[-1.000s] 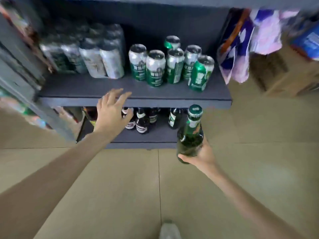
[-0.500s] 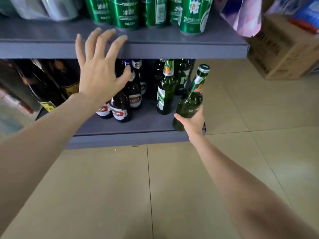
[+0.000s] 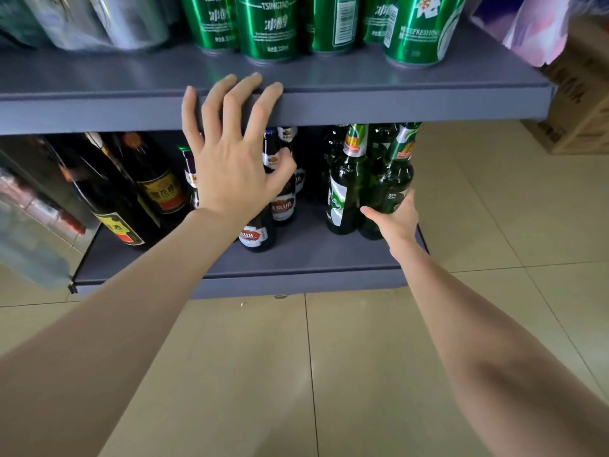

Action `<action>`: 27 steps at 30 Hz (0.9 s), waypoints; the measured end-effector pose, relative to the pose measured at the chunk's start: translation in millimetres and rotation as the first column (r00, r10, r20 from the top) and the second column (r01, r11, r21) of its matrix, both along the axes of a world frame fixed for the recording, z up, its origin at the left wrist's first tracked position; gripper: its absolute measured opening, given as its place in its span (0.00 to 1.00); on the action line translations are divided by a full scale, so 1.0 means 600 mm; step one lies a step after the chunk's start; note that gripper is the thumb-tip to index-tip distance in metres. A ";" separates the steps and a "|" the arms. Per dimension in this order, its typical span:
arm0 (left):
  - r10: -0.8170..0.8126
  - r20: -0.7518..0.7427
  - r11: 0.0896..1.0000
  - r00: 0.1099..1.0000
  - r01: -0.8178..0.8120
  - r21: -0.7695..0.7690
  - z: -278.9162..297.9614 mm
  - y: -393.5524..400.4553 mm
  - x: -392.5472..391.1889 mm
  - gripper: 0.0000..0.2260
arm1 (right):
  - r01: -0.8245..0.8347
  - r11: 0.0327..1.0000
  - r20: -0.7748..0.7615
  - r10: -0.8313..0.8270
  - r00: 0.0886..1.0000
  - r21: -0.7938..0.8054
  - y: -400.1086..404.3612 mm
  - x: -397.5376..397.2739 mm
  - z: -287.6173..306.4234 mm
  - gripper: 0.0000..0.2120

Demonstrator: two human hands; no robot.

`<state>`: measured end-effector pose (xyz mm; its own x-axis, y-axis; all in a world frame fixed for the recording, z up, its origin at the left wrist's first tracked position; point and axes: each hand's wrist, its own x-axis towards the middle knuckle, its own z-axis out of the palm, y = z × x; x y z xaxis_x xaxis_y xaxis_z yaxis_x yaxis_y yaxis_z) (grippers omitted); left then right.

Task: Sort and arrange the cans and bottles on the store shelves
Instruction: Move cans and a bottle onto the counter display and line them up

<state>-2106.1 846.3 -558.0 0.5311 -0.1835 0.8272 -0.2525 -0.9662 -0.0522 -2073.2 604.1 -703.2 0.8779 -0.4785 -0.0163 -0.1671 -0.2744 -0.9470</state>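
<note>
My right hand (image 3: 393,219) is wrapped around the lower body of a dark green glass beer bottle (image 3: 389,189), thumb on the near-left side and fingers hidden behind the glass. The bottle sits at the right front of the lower grey metal shelf (image 3: 296,258), its long axis tipped so the foil-wrapped neck leans up and to the right, just under the edge of the upper grey shelf (image 3: 362,107). It is touching or nearly touching an upright green glass bottle with a white label (image 3: 346,192) on its left. I cannot tell whether its base is fully flat on the shelf. My left hand (image 3: 230,159) is spread wide and holds nothing, fingertips resting on the upper shelf's front lip below the row of green aluminium cans (image 3: 267,28). The right hand is the one on the job; I judge the bottle needs bringing upright beside its neighbour.
</note>
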 end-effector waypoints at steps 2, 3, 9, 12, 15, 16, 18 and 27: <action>0.001 0.029 1.000 1.000 -0.001 0.014 -0.004 0.001 0.006 0.24 | -0.013 1.000 0.005 0.013 1.000 0.007 -0.002 0.008 0.000 0.33; -0.005 0.039 1.000 0.999 0.004 0.017 -0.005 0.001 0.008 0.25 | -0.017 1.000 0.003 0.017 1.000 0.011 -0.003 0.010 -0.001 0.33; 0.016 0.010 0.999 1.000 -0.016 0.035 -0.009 0.003 0.010 0.26 | -0.099 0.995 -0.136 0.099 0.986 0.010 -0.005 0.003 0.016 0.36; 0.013 -0.047 0.999 0.999 -0.010 0.048 -0.004 0.004 0.000 0.26 | -0.151 0.987 -0.240 0.133 0.961 -0.057 -0.002 -0.025 0.035 0.32; -0.003 -0.083 0.998 0.997 0.007 0.055 -0.002 0.008 -0.006 0.27 | -0.187 0.982 -0.209 0.179 0.961 -0.017 0.002 -0.070 0.052 0.33; -0.007 -0.092 0.999 0.996 0.011 0.048 0.001 0.008 -0.008 0.27 | -0.221 0.975 -0.192 0.216 0.957 -0.009 0.003 -0.090 0.064 0.34; -0.019 -0.124 0.999 0.992 0.023 0.035 0.009 0.006 -0.015 0.26 | -0.311 0.944 -0.155 0.293 0.943 -0.107 0.005 -0.132 0.092 0.34; -0.064 -0.296 0.998 0.953 0.060 -0.024 0.065 0.004 -0.036 0.21 | -0.159 0.814 0.403 0.434 0.806 -0.558 0.016 -0.173 0.336 0.23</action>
